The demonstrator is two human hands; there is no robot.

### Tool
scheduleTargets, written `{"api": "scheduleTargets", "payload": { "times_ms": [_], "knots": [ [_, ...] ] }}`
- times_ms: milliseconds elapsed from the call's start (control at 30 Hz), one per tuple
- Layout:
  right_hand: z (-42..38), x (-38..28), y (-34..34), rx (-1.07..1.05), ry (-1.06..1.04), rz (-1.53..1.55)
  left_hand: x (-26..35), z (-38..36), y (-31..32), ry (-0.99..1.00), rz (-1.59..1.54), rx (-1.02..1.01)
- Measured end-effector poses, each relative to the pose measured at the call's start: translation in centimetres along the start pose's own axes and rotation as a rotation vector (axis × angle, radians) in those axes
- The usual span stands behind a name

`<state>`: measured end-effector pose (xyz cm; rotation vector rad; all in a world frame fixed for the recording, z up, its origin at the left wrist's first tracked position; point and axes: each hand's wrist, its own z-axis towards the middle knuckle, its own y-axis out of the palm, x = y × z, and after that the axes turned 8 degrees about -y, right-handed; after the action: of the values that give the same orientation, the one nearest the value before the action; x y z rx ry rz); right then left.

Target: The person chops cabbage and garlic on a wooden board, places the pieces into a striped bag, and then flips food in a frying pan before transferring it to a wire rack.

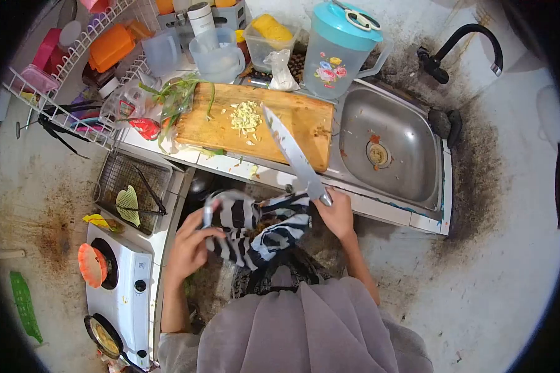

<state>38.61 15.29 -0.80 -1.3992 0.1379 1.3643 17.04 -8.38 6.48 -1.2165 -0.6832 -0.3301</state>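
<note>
A black-and-white striped plastic bag [280, 239] hangs open in front of my body, with some dark and brownish scraps showing inside. My left hand [191, 244] is closed on the bag's left rim, its fingertips slightly blurred. My right hand [335, 214] is at the bag's right rim, wrapped round the handle of a large kitchen knife [292, 149]. The blade points up and left over the wooden cutting board [305, 124]. A small heap of chopped pale yellow pieces [246, 117] lies on the board, left of the blade tip.
Right of the board is a steel sink [389, 133] with a black faucet [470, 43]. A jug with a turquoise lid [339, 53] stands behind. Green stalks [183, 93] and packets lie at the board's left. On the left are a dish rack [74, 56] and a gas stove [121, 292].
</note>
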Motion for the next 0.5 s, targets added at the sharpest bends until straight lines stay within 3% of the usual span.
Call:
{"api": "scheduleTargets", "payload": {
  "times_ms": [67,100,167,200,267,333,400,500],
  "knots": [
    [-0.6,-0.9,-0.7,-0.041,0.084,0.094,0.0,-1.7,-0.5,-0.089,-0.307,0.223],
    [-0.8,-1.1,-0.7,0.006,0.160,0.167,0.5,-1.8,-0.4,-0.136,-0.381,0.199],
    [-0.9,-0.4,-0.6,-0.008,0.317,0.217,1.2,-0.4,-0.2,-0.118,-0.184,0.080],
    [-1.0,0.0,-0.6,-0.034,0.298,0.227,1.3,-0.1,-0.2,-0.161,-0.088,0.023],
    [-0.9,0.1,-0.1,0.022,0.026,0.087,0.9,-0.2,-0.7,-0.199,-0.136,0.088],
    [-0.7,-1.7,-0.3,-0.006,0.041,0.153,0.8,-0.7,-1.4,-0.053,-0.332,0.417],
    [-0.2,-2.7,-0.2,-0.044,0.272,0.271,0.7,-1.0,-1.6,-0.110,-0.445,0.517],
    [0.5,-0.8,1.2,-0.064,0.181,0.257,0.6,-1.0,-2.2,-0.130,-0.125,0.191]
  ]
}}
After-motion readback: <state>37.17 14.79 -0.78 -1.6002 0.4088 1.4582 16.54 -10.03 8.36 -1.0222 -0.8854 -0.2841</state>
